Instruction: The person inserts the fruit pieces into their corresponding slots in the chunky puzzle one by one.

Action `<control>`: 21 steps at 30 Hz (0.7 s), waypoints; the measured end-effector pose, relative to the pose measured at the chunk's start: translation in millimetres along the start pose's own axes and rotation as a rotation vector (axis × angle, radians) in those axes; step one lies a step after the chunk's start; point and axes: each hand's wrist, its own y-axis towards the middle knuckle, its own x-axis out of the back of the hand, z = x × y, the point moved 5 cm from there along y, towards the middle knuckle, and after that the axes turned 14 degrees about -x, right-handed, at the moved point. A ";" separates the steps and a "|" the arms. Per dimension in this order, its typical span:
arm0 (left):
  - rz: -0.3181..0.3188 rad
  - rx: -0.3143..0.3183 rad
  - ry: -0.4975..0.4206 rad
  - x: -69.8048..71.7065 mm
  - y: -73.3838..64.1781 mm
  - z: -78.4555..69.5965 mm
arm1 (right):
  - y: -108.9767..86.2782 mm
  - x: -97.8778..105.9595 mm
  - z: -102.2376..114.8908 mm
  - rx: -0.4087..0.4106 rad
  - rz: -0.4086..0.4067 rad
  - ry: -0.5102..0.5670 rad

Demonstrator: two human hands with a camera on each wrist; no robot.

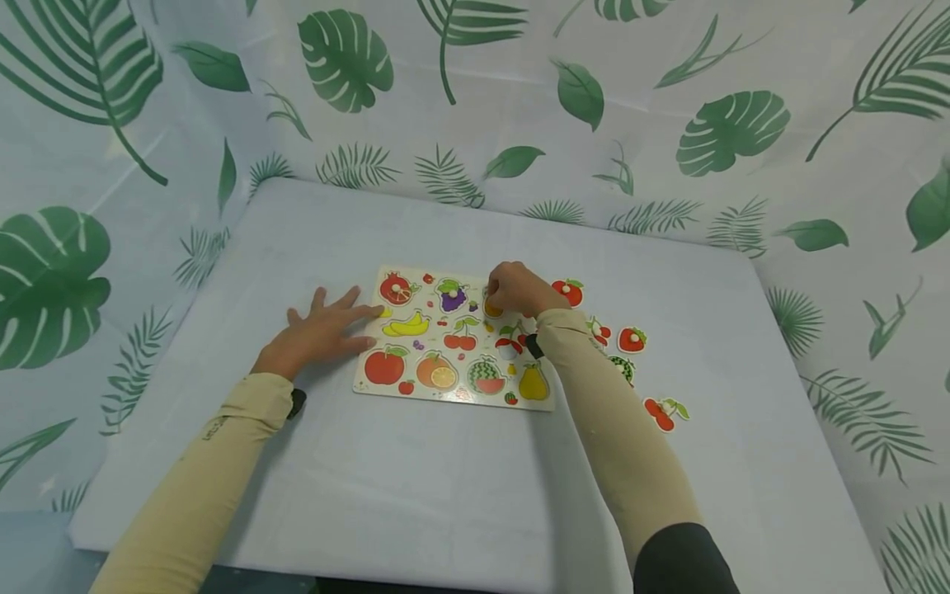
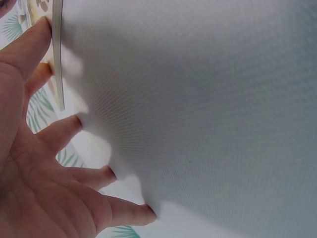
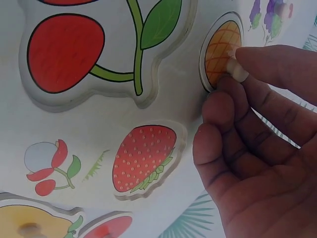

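A fruit puzzle board [image 1: 439, 396] lies flat on the white-covered table. My right hand [image 1: 522, 289] is over its upper right part. In the right wrist view, thumb and forefinger pinch the small wooden knob [image 3: 237, 70] of the pineapple piece [image 3: 223, 52], which sits at its outline on the board. My left hand [image 1: 319, 332] is spread at the board's left edge; thumb and forefinger touch the edge [image 2: 58, 59], and the other fingertips [image 2: 151, 213] rest on the cloth. A pomegranate piece [image 1: 394, 288] and a grape piece [image 1: 452, 294] with knobs lie in the board's top row.
Right of the board lie loose pieces: a round red fruit [image 1: 567, 291], a strawberry [image 1: 633, 339], a watermelon [image 1: 622, 368], and a red fruit with green leaves [image 1: 660, 415]. My right forearm [image 1: 616, 437] partly covers this side. A leaf-print curtain [image 1: 460, 132] stands behind the table.
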 end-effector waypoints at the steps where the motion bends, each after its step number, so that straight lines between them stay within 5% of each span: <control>1: 0.000 0.001 0.000 -0.5 0.1 0.5 | 0.4 -0.4 -0.5 -0.003 0.001 0.001; 21: -0.002 -0.016 -0.009 2.8 -2.9 -3.0 | -3.5 1.0 0.4 0.001 0.001 0.003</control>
